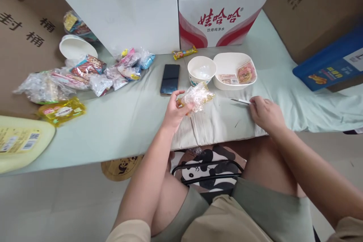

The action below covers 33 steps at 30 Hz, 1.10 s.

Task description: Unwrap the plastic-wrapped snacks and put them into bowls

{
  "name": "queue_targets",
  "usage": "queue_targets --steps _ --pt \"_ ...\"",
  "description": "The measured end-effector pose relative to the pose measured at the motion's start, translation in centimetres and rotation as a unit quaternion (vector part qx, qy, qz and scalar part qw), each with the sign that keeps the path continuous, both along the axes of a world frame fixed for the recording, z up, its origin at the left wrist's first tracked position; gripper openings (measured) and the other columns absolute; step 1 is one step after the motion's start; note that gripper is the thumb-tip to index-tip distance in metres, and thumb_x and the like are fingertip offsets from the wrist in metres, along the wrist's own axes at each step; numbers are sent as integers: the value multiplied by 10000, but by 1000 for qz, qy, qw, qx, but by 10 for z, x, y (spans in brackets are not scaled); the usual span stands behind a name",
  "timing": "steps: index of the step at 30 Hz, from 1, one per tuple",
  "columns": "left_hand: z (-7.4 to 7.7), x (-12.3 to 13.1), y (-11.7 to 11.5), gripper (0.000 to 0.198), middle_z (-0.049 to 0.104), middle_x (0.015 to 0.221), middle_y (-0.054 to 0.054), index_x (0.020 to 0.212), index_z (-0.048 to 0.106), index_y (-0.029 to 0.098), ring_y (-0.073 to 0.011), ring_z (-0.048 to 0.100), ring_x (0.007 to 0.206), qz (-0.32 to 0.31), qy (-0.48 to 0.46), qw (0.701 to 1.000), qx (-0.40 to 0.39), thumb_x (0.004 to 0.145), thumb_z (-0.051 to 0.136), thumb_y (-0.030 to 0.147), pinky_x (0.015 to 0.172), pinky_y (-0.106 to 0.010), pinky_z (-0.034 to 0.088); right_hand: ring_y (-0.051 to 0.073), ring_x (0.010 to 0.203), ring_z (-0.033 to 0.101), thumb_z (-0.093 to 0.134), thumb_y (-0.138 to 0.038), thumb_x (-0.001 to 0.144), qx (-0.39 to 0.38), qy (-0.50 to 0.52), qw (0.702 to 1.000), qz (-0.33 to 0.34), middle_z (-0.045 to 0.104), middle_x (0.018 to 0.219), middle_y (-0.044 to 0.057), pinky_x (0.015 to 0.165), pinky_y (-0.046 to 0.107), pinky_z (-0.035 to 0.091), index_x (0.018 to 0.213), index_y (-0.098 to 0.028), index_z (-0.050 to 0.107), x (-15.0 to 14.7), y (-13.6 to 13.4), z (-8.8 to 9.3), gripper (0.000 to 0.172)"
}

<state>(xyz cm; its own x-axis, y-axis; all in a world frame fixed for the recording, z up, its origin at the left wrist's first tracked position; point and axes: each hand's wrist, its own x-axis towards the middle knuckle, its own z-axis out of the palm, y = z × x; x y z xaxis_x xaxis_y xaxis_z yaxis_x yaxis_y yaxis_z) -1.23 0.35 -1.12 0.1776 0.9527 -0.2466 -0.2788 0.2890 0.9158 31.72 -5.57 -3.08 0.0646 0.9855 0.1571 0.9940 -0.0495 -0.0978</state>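
My left hand (176,109) is closed on a crinkled snack packet (198,97), clear film with yellow edges, held just above the table's front part. What is inside the packet cannot be made out. Farther right, my right hand (266,113) grips a slim knife (242,101) with a pale handle, its blade pointing left, low over the cloth. Beyond the packet stands a round paper bowl (198,67) with clear plastic in it. Touching that bowl, a rectangular white tub (235,83) contains a pink packet (245,73) and another flat one.
A phone (170,79) lies left of the bowl, a yellow snack stick (185,52) behind. Wrapped snacks (87,70) and an empty white bowl (74,47) fill the left. White cartons (121,19) line the back; a yellow jug (25,141) and blue box (329,64) flank the table.
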Motion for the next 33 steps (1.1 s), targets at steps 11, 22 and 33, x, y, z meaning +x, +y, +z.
queue_targets --steps 11,22,33 --pt "-5 -11 -1 603 676 831 31 1134 526 241 -99 610 646 -55 111 990 60 629 844 329 606 -223 477 207 794 699 545 -310 1005 92 196 947 237 744 1006 89 659 320 532 1210 -245 718 -73 -6 55 276" --pt "-7 -27 6 617 685 840 4 1180 533 213 -115 607 666 -60 108 991 43 657 826 359 636 -245 498 256 833 741 494 -350 1014 16 80 976 203 779 1015 96 675 363 554 1159 -237 783 -42 8 26 342" --pt "-17 -19 2 760 695 1186 -80 1410 594 281 -115 629 736 -180 201 949 165 704 865 348 741 -282 545 295 1122 682 595 -293 927 43 216 929 297 708 1241 131 950 457 557 1370 -225 605 -97 18 26 448"
